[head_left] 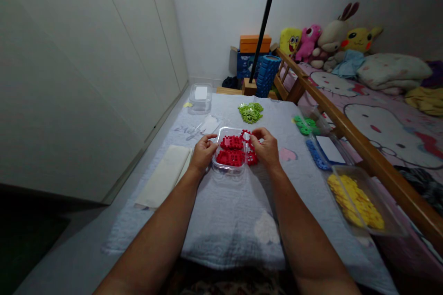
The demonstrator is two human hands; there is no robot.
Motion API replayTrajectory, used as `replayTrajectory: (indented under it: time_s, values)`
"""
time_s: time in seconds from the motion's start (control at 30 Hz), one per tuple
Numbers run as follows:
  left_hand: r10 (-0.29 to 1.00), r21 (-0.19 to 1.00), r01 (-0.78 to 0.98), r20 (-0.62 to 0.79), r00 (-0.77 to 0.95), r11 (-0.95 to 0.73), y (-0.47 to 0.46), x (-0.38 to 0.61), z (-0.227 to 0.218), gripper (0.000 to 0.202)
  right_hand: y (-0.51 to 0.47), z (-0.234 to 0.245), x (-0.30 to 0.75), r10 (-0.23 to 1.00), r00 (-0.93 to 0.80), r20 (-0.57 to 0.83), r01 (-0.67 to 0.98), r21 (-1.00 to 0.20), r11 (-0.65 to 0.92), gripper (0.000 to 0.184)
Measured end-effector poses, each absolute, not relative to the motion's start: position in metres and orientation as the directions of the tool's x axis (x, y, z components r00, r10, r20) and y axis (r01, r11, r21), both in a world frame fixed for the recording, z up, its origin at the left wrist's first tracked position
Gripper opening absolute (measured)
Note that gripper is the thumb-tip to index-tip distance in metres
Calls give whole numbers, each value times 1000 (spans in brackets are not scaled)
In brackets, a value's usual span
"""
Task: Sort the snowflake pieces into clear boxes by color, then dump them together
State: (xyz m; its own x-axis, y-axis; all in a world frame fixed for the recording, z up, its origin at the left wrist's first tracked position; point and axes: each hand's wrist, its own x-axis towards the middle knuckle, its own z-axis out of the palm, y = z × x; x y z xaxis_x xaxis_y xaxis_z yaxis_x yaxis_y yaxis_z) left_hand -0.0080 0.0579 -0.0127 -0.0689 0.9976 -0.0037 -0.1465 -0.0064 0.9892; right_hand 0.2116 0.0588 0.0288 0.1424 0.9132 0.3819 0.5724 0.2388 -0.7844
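In the middle of the cloth-covered table stands a clear plastic container (230, 170) with stacked red interlocking pieces (230, 157) inside. My left hand (205, 151) grips the container's left wall, thumb at the rim. Beyond the right wall, my right hand (266, 147) pinches a red interlocking piece (246, 135) between thumb and fingers, near the rim. More loose red pieces (252, 158) lie on the cloth beside the container, partly hidden by that hand.
Light green pieces (251, 113) lie piled behind the container. A clear box (200, 99) stands at the back left, a folded cream cloth (165, 176) at left. Boxes of green (305, 125), blue (316, 154) and yellow pieces (355, 200) line the right edge, beside a wooden bed rail (360, 138).
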Motion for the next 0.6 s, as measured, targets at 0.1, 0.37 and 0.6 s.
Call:
replayTrajectory:
  time_s: [0.1,0.37,0.6]
  values:
    - [998,990,-143,-9,-63,0,58,-8,-13,47,57,28,197,927,84,365,597,-763,246,8]
    - [999,985,-166,-38,-22,33,61,-7,-19,65,63,26,183,956,15,294,703,-683,199,7]
    - [999,989,-147,-32,-13,30,61,-8,-17,67,61,24,182,960,-129,248,731,-630,262,29]
